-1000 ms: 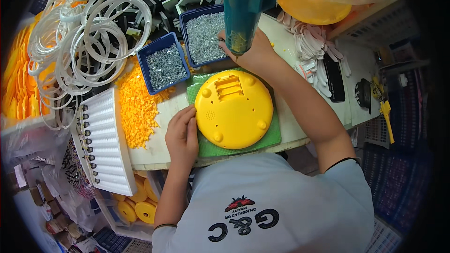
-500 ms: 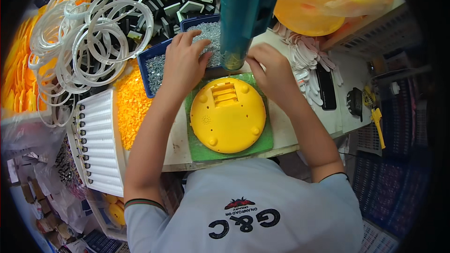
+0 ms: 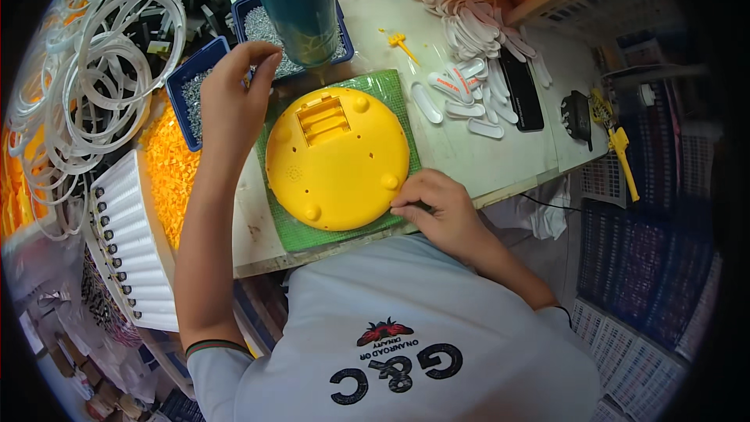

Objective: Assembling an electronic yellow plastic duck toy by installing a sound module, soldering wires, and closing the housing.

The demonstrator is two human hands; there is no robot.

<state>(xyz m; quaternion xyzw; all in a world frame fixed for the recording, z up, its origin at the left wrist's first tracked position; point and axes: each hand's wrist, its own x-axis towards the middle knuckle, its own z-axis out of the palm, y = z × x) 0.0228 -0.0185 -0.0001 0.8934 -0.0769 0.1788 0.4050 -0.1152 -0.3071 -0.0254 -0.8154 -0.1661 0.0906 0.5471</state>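
A round yellow plastic housing lies on a green mat, with an open battery compartment and several round feet facing up. My left hand is raised between the blue screw trays and the housing. Its thumb and fingertips are pinched together; whatever is between them is too small to name. At the housing's lower right edge is my right hand, fingers closed and tips at the rim; what they hold, if anything, is hidden. A teal cylindrical tool hangs upright above the housing's far side.
Blue trays of small metal screws stand behind on the left, by orange plastic bits and clear rings. White oval pieces, a black phone-like slab and a small yellow part lie to the right.
My right hand has moved from beside the teal tool down to the housing's near right edge. My left hand has closed to a pinch. The whole view has shifted and turned.
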